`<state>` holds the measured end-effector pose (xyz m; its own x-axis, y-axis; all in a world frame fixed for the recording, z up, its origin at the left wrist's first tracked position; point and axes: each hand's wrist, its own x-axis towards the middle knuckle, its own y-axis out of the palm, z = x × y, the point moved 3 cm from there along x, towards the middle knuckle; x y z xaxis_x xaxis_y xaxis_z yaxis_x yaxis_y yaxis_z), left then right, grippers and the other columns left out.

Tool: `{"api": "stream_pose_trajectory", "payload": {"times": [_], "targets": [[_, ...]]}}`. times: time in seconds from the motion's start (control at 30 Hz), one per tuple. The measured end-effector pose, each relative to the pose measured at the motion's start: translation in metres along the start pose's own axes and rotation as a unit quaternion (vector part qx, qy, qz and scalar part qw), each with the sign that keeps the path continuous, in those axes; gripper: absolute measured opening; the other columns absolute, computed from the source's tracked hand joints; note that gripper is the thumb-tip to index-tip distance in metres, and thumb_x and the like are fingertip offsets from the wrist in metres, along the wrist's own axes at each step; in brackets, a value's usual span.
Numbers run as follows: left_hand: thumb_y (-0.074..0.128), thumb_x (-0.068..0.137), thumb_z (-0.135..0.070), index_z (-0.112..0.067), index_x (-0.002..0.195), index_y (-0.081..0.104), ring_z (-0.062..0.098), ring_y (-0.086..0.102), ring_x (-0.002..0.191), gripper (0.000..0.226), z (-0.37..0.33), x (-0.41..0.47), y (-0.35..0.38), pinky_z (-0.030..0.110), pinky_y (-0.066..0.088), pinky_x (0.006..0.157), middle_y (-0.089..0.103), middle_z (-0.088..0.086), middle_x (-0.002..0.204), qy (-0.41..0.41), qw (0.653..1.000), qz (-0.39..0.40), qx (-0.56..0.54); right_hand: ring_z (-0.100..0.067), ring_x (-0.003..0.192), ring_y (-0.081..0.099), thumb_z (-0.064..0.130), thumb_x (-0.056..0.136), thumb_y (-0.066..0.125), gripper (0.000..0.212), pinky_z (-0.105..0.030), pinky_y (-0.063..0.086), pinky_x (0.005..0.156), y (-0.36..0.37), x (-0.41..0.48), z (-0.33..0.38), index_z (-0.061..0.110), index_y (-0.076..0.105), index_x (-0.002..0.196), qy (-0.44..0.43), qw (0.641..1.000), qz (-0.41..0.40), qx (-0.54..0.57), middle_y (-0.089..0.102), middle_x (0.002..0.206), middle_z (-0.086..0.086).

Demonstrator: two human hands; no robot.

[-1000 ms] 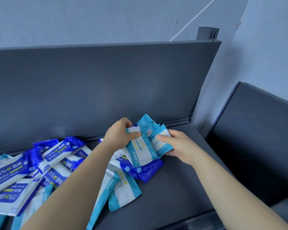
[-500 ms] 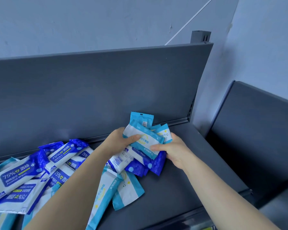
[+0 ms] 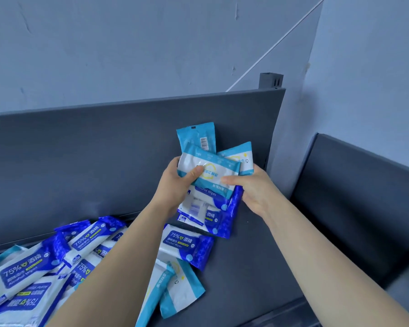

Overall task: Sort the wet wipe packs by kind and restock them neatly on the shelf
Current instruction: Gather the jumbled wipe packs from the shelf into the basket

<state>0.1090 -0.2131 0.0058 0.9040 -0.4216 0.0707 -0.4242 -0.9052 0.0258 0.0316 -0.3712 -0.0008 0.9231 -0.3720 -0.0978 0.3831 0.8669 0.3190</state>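
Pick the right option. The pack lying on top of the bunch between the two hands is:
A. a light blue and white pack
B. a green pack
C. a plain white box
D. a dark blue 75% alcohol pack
A: the left hand and the right hand grip the bunch with both thumbs on a light blue and white pack. The dark blue packs sit beneath it.
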Motion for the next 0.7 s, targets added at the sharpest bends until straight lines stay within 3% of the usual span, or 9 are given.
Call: {"api": "stream_pose_trajectory", "payload": {"times": [0.2,0.33,0.43,0.53,0.7], "targets": [[0.067,0.087,-0.030,-0.021,0.119,0.051,0.014,0.073,0.082,0.037,-0.006,-0.006,0.006,0.031,0.059,0.061,0.072,-0.004,0.100,-0.008,1.000,0.017,-0.008,-0.026,0.093,0.071,-0.009,0.074,0.073,0.045,-0.044,0.059,0.079,-0.002,-0.015,0.006,0.006,0.059,0.115,0.005,1.000,-0.013,-0.006,0.072,0.104,-0.012],[0.069,0.086,-0.028,-0.022,0.117,0.053,0.015,0.074,0.082,0.035,-0.016,-0.016,0.009,0.032,0.059,0.061,0.074,-0.004,0.098,0.003,0.999,0.037,-0.027,-0.026,0.095,0.071,-0.006,0.075,0.075,0.045,-0.048,0.056,0.085,-0.001,-0.035,0.012,0.007,0.060,0.115,-0.010,0.999,-0.040,-0.008,0.072,0.107,-0.011],[0.069,0.086,-0.027,-0.023,0.112,0.055,0.017,0.074,0.084,0.030,-0.024,-0.027,0.012,0.038,0.060,0.066,0.074,-0.002,0.099,0.008,0.997,0.065,-0.042,-0.025,0.092,0.072,-0.009,0.074,0.074,0.043,-0.045,0.058,0.081,0.001,-0.061,0.021,0.008,0.061,0.112,-0.034,0.997,-0.075,-0.004,0.073,0.103,-0.009],[0.068,0.087,-0.027,-0.023,0.107,0.055,0.021,0.073,0.086,0.024,-0.028,-0.045,0.018,0.046,0.060,0.075,0.074,-0.001,0.099,0.006,0.991,0.120,-0.055,-0.025,0.092,0.071,-0.010,0.074,0.073,0.044,-0.044,0.058,0.081,0.002,-0.097,0.024,0.008,0.061,0.113,-0.055,0.991,-0.118,-0.006,0.073,0.103,-0.009],[0.068,0.087,-0.027,-0.023,0.109,0.057,0.019,0.073,0.086,0.025,-0.028,-0.093,0.035,0.041,0.060,0.072,0.075,-0.004,0.098,-0.004,0.968,0.243,-0.056,-0.027,0.094,0.071,-0.013,0.074,0.071,0.044,-0.045,0.058,0.082,0.003,-0.186,0.011,0.006,0.063,0.113,-0.094,0.971,-0.221,-0.003,0.073,0.104,-0.011]]}}
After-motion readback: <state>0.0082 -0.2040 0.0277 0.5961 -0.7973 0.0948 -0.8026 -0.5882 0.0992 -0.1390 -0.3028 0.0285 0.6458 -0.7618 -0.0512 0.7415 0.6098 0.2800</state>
